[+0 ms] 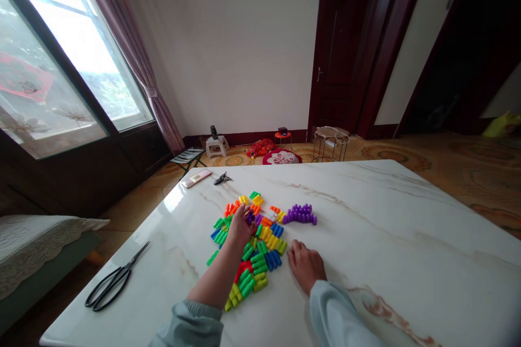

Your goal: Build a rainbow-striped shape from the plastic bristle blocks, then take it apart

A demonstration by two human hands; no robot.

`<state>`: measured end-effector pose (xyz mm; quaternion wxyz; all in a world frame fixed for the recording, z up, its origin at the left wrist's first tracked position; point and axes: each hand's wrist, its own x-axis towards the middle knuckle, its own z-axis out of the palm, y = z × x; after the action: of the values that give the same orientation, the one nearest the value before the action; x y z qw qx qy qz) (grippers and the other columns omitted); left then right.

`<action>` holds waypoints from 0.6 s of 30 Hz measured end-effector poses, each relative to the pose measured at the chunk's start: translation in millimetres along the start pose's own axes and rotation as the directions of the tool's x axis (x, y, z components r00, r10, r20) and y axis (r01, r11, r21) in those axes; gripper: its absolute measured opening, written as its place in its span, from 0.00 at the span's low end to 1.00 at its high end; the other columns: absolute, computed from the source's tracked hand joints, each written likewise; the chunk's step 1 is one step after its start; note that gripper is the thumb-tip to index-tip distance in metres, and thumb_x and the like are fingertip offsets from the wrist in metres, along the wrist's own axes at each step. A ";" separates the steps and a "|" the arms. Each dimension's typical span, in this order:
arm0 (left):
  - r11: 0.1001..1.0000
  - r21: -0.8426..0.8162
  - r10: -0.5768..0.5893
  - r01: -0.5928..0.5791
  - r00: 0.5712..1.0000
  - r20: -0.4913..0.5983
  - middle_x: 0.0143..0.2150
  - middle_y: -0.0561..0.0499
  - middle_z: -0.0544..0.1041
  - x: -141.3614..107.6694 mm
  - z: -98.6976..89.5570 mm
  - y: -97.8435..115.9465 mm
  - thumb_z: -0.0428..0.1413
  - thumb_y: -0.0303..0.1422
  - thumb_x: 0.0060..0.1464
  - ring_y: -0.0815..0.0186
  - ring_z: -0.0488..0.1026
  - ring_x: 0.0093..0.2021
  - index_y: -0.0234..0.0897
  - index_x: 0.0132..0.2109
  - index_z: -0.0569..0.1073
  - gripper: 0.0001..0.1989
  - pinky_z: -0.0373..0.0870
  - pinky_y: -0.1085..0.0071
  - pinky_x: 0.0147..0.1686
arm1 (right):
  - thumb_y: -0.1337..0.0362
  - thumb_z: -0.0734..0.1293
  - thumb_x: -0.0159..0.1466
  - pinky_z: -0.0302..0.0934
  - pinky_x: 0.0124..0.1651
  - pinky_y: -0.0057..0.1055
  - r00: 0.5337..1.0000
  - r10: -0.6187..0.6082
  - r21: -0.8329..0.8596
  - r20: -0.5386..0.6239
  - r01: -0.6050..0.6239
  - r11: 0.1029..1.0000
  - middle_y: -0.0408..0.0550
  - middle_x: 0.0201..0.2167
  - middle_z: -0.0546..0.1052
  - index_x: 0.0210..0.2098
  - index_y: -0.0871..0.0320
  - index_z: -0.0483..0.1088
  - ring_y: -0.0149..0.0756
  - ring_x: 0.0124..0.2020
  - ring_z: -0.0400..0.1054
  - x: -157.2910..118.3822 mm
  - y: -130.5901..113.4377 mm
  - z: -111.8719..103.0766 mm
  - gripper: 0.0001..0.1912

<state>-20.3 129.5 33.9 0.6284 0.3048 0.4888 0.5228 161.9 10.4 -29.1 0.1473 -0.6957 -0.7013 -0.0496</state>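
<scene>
Left hand (243,225): reaches over the middle of the pile (260,263), palm partly turned toward the right. Its fingers are partly bent, and a dark purple piece (249,217) shows at the fingertips; whether the piece is gripped or lies just beyond them cannot be told.

Right hand (306,265): rests on the table (407,227) just beside the right edge of the pile, back of the hand upward. Its fingers are loosely curled; whether anything is under them cannot be told.

The pile consists of small rounded plastic pieces, many side by side in short rows, in green, yellow, orange, blue, red, white and purple. It spreads over the middle of the table, from near the left forearm to beyond the left hand. A purple cluster (300,214) lies at its far right, next to yellow pieces (280,217).

Scissors (118,279) with black handles lie at the near left of the table, tips pointing far and right. A phone (197,178) lies at the far left edge, with a small dark tool (222,178) to its right.

Beyond the table, a white stool (217,146), a red bag (261,147) and a round stool (331,134) stand or lie on the floor (366,152), before the wall (244,54) and a dark red door (345,54).
</scene>
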 end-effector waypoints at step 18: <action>-0.345 0.861 -0.041 -0.374 0.922 0.384 0.50 0.40 0.74 39.2 27.0 16.6 0.58 0.28 0.47 0.50 0.71 0.49 0.40 0.49 0.76 0.19 0.69 0.60 0.42 | 0.65 0.57 0.67 0.46 0.31 0.32 1.000 0.002 0.037 -0.003 -0.002 0.999 0.46 0.32 0.75 0.36 0.57 0.65 0.34 0.29 0.71 1.0 0.3 2.0 0.07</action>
<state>-2.0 174.8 46.2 0.0896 0.8168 0.5679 -0.0480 161.9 11.9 -30.7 0.1613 -0.6934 -0.7012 -0.0377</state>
